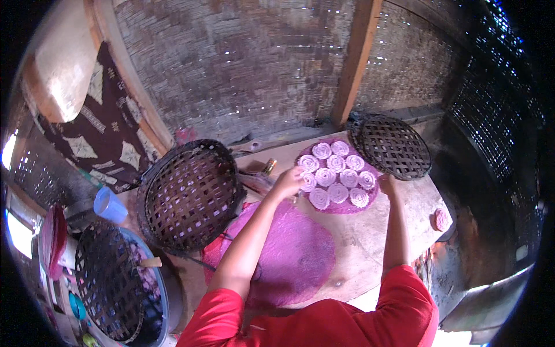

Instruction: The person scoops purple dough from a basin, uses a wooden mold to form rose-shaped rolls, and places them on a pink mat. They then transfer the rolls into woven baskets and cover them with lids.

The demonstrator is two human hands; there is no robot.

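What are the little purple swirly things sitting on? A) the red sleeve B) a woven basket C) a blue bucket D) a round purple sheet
D: the swirly rosettes sit in a cluster on a round purple sheet on the wooden table, with the left hand and right hand at its edges.

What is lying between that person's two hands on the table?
In the head view, between the left hand and the right hand lies a round purple sheet carrying pale purple swirled rosettes.
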